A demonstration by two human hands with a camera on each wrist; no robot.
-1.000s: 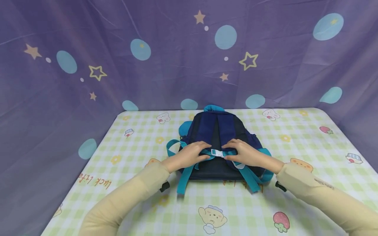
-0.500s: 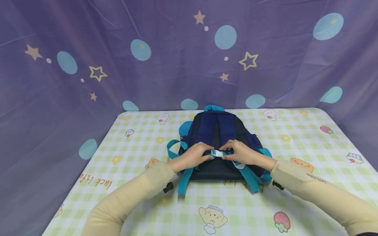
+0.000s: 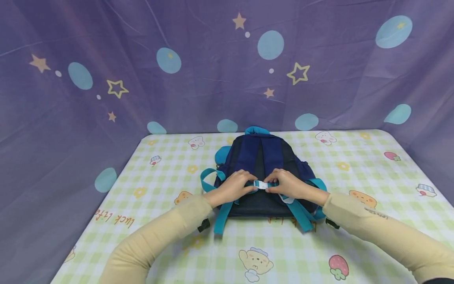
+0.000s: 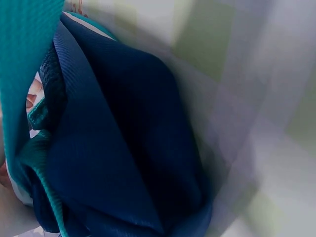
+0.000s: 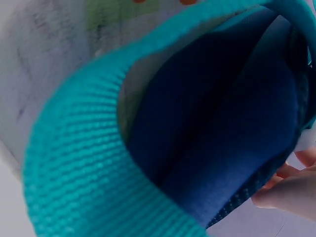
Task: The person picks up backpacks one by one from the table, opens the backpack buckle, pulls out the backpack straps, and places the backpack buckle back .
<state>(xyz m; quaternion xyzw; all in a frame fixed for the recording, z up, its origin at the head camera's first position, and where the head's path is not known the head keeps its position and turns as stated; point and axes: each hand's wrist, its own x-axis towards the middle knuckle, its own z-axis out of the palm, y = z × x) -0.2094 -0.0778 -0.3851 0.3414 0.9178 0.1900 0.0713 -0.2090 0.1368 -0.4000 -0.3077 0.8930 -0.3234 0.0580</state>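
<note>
A navy and black backpack point(image 3: 257, 157) lies on the table with its shoulder straps facing up. Across those straps runs a teal strap joined by a white buckle point(image 3: 261, 184), its two halves together. My left hand point(image 3: 232, 188) pinches the buckle's left end, thumb below and fingers above. From the other side, my right hand point(image 3: 291, 185) pinches its right end the same way. In the left wrist view, the bag's navy side point(image 4: 113, 128) and teal webbing point(image 4: 24, 64) hide most of the hand. The right wrist view shows curled fingers point(image 5: 289, 185) beyond a teal webbing loop point(image 5: 79, 133).
Loose teal strap ends point(image 3: 222, 217) hang over the bag's near edge onto the checked tablecloth point(image 3: 170, 252). A teal carry handle point(image 3: 257, 129) tops the bag, near the purple curtain point(image 3: 213, 79) behind the table. A rounded blue piece point(image 3: 222, 154) sticks out on the left.
Both hands have drawn in slightly toward each other, their fingertips closing on the buckle's ends. Over the last half second they have barely moved. The backpack has stayed in place.
</note>
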